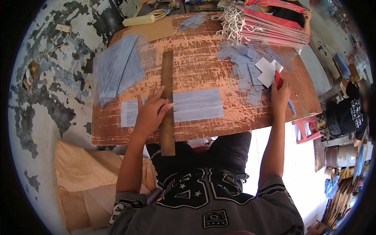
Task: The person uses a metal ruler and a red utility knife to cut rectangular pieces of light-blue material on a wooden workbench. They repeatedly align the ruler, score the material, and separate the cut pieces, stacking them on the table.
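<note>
A brown straightedge (167,74) lies upright across a long strip of clear bluish plastic (199,105), and its near end sticks out past the table edge. My left hand (152,109) rests spread on the strip's left part, the thumb pressing on the straightedge. My right hand (281,94) is closed around a red utility knife (278,79), whose blade I cannot make out. Just beyond its tip lie white cards (267,71). Many small cut plastic pieces (244,70) are scattered to the left of this hand.
A stack of larger plastic sheets (117,70) covers the worn brown table's (196,70) left side. At the back are cardboard (149,32), a power strip (139,20) and a pile of red bags with white cords (270,29), beside another person's hand (307,15). A red stool (305,129) stands at right.
</note>
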`<state>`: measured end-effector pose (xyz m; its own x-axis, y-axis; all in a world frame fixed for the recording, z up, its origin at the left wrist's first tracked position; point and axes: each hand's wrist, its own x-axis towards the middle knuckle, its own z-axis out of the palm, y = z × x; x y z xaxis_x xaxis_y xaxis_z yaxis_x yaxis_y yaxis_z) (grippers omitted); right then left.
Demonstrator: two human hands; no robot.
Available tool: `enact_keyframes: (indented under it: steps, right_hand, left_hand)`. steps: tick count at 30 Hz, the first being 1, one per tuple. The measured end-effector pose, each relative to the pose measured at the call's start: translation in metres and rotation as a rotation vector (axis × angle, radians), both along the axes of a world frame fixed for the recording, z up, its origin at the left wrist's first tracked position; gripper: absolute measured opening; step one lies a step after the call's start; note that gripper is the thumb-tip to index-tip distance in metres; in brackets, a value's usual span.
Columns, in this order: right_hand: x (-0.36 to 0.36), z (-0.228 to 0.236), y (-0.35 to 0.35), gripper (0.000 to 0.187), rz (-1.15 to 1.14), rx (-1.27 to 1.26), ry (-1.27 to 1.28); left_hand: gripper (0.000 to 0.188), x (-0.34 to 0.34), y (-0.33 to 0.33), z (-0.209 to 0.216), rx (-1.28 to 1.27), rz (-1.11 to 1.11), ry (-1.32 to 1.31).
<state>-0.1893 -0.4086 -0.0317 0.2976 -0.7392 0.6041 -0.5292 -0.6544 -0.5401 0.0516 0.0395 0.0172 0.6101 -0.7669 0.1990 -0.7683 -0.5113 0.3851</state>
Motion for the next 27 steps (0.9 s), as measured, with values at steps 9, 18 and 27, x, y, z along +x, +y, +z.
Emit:
enact_keyframes:
  steps: [9, 18, 27]
  right_hand:
    - [-0.005, -0.009, -0.002, 0.039, 0.014, -0.078, 0.068]
    - [-0.003, -0.006, 0.001, 0.044, 0.009, -0.098, 0.121]
    - [-0.004, -0.009, 0.0, 0.046, 0.004, -0.053, 0.148]
  left_hand:
    - [0.041, -0.015, 0.005, -0.003, -0.024, 0.016, -0.02]
    - [0.027, -0.015, 0.013, -0.017, -0.067, 0.05, -0.05]
    - [0.032, -0.017, 0.018, -0.019, -0.054, 0.059, -0.028]
